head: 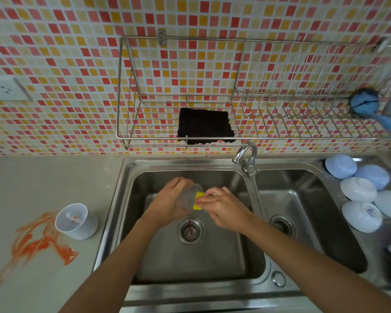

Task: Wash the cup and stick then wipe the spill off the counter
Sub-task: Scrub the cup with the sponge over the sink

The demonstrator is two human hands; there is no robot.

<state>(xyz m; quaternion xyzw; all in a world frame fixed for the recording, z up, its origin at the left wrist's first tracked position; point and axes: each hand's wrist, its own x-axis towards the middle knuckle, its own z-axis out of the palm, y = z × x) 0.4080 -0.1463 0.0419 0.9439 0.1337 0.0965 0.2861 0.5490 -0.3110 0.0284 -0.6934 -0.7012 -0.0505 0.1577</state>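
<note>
Both forearms are extended over the left basin of the double sink [126, 199]. A clear plastic cup [190, 196] is gripped on its side by the left hand [170, 199], fingers curled round its wall, above the drain strainer [190, 231]. A yellow sponge [198, 201] is pinched at the cup's mouth by the right hand [226, 208]. An orange spill [41, 242] is smeared on the counter [32, 177] left of the sink; a white container [76, 221] stands beside it. The stick cannot be identified with certainty. White and pale blue bowls [359, 199] are stacked upside down right of the sink. Farther back, the faucet [246, 155] is noted, then a dark cloth [204, 126] on the wire rack [126, 141] against the tiled wall.
</note>
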